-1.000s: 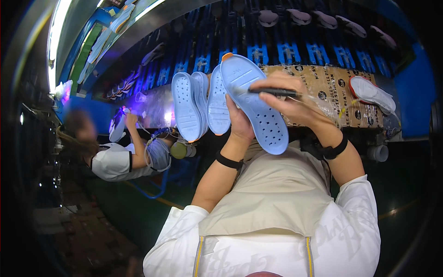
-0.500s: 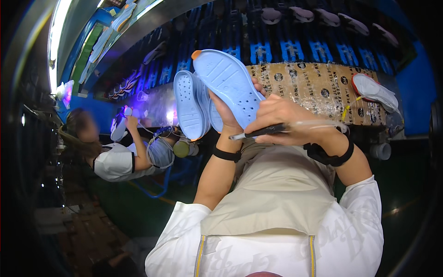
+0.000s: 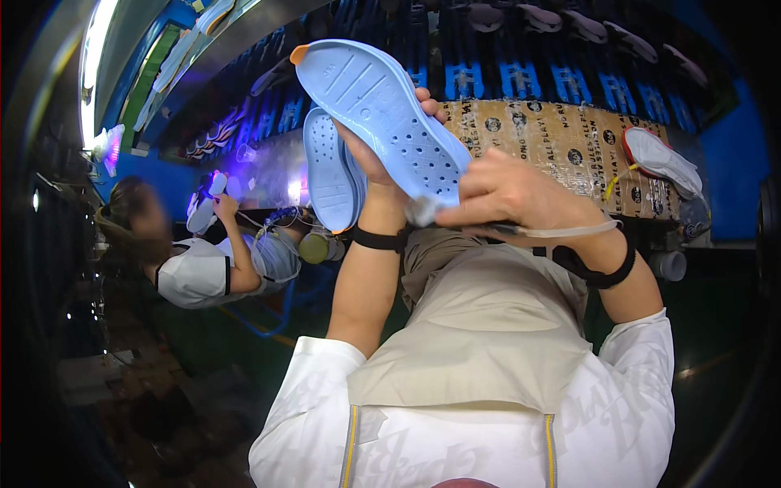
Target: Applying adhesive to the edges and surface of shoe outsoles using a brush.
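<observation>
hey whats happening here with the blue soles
A person holds up a light blue shoe sole in the left hand, with a second blue sole behind it. The right hand holds a thin tool whose tip sits at the lower edge of the front sole. A strap runs from the tool toward the right wrist. To the left, a co-worker in a white shirt handles another sole, and a white shoe lies on the cardboard-covered bench.
</observation>
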A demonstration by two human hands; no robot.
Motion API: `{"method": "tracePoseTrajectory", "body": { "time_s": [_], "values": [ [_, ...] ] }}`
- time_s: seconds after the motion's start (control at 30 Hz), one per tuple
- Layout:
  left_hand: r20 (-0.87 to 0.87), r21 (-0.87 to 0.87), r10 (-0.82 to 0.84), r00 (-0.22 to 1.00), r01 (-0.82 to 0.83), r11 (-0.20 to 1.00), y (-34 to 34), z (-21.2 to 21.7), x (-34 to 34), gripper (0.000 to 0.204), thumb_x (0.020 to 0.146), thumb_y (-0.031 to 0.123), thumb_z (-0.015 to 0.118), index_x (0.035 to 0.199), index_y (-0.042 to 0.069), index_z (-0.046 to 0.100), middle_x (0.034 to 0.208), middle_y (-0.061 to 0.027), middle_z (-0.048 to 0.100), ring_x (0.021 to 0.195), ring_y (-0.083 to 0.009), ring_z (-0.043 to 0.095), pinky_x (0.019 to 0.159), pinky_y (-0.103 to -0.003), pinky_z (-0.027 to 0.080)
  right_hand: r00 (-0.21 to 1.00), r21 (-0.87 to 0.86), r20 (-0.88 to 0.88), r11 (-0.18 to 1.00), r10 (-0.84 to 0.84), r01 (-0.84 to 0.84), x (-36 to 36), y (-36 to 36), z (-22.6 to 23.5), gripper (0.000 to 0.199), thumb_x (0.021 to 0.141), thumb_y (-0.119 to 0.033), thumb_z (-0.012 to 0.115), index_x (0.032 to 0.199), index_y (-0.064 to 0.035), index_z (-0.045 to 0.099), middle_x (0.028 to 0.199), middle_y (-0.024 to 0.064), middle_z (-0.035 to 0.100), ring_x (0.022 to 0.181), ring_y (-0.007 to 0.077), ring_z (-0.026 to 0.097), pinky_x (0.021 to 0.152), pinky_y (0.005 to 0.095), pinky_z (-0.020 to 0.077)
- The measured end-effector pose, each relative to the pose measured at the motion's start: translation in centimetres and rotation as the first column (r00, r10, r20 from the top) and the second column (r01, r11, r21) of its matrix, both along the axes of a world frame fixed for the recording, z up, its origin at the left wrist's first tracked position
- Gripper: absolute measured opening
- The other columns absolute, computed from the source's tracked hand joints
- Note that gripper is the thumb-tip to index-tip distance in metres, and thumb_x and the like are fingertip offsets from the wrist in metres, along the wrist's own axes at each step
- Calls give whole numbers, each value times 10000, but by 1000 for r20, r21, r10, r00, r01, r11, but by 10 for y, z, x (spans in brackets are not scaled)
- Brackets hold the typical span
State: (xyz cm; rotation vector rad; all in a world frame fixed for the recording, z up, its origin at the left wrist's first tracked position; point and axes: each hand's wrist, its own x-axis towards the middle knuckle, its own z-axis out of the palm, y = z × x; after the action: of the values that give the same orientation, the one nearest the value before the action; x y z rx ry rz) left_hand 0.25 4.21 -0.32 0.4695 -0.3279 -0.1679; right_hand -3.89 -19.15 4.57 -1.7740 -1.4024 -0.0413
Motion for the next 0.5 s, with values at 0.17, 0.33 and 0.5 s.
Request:
{"method": "tracePoseTrajectory", "body": {
  "time_s": [0.17, 0.33, 0.5],
  "values": [
    [61, 34, -107, 992, 105, 994, 1, 20, 9, 1118, 838, 947, 387, 1452, 20, 508, 1198, -184, 610, 1048, -295, 609, 974, -473, 510, 975, 68, -188, 989, -119, 133, 2, -8, 12, 323, 832, -138, 819, 1151, -115, 774, 921, 58, 701, 936, 242, 633, 850, 395, 420],
    [63, 268, -132, 989, 111, 957, 4, 28, 24, 1225, 797, 1008, 282, 1473, 10, 503, 1206, -262, 660, 1043, -358, 688, 957, -492, 569, 990, -11, -92, 994, 105, -107, 6, -17, 20, 329, 831, -143, 819, 1153, -95, 768, 943, 72, 714, 882, 253, 633, 813, 380, 439],
    [138, 434, -215, 967, 136, 890, 4, 48, 40, 1193, 831, 980, 263, 1482, 9, 501, 1237, -257, 673, 1112, -359, 698, 941, -470, 603, 980, -43, -73, 982, -187, 184, 11, -16, 22, 329, 834, -117, 811, 1159, -102, 768, 923, 50, 701, 874, 254, 624, 833, 386, 434]
  ]
}}
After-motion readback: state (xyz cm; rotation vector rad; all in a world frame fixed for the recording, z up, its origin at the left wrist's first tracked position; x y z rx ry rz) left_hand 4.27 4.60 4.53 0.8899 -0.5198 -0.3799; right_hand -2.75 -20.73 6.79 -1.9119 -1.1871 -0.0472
